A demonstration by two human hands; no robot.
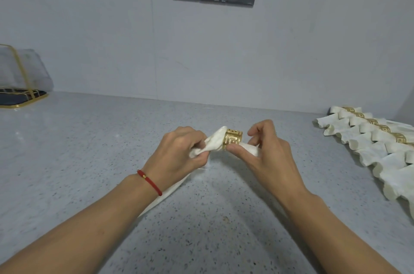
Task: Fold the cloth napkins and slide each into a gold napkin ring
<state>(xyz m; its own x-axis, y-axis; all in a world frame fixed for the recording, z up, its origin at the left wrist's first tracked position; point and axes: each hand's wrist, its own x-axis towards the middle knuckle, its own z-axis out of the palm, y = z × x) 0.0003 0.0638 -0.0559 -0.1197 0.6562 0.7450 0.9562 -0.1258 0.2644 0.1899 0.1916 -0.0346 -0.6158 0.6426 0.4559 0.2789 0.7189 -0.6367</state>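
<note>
napkin (215,142): passing through the gold ring (233,139), the stretch inside hiding; tail running under the left wrist toward 7 o'clock.
left hand (179,155): fingertips curling out of sight behind the cloth.
right hand (266,150): covering the napkin's end at 3 o'clock.
finished napkins (376,148): running off the frame at 3 o'clock, count staying unclear.
gold wire rack (20,85): getting cut off at 9 o'clock, contents blurring.

Bare forearms, no sleeves; left wrist wears a red cord bracelet (149,182) (one gold bead)
</note>
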